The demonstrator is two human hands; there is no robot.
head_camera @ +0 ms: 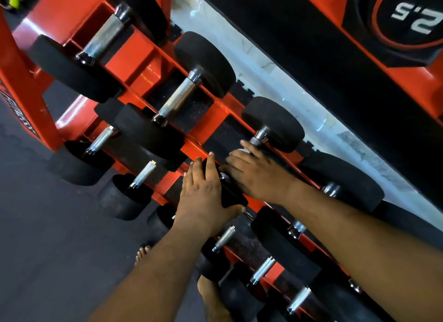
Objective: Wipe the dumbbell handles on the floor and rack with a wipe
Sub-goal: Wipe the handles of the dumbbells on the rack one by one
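Here the right hand (254,175) grips a pale wipe (241,151) around the dumbbell handle (257,139) on the rack (143,55); the left hand (203,194) clasps its near head (230,192).

My right hand (257,173) covers most of the dumbbell handle (257,139), and only a scrap of the white wipe (239,151) peeks out beneath my fingers. My left hand (203,194) hides much of the near black weight head (230,192). The orange rack (143,55) runs off the frame, and the plate marked 2.5 (407,17) is cropped at the right edge.
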